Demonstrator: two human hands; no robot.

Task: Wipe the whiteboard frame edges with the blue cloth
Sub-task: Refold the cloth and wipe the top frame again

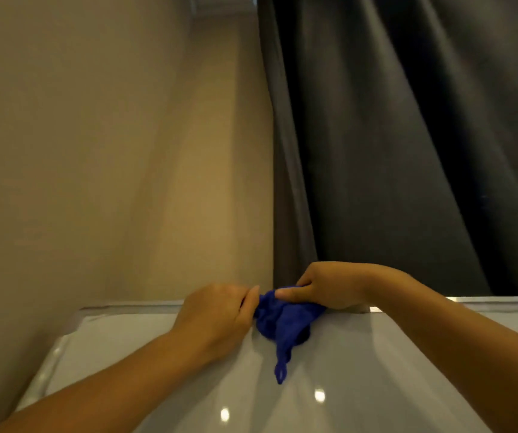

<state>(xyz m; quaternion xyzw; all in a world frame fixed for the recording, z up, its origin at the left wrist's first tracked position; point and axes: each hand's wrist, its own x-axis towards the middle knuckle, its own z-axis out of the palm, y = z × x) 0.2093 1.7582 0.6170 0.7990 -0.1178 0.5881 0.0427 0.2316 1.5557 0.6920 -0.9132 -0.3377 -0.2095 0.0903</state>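
The whiteboard fills the lower part of the view, glossy and grey-white, with a silver frame along its top and left edges. A crumpled blue cloth sits against the top frame edge, one tail hanging down over the board. My right hand presses on the cloth from above, thumb on the fabric. My left hand pinches the cloth's left end between thumb and fingers. Both forearms reach up from the bottom corners.
A beige wall rises behind the board on the left. A dark grey curtain hangs behind it on the right. Ceiling lights reflect as bright spots low on the board.
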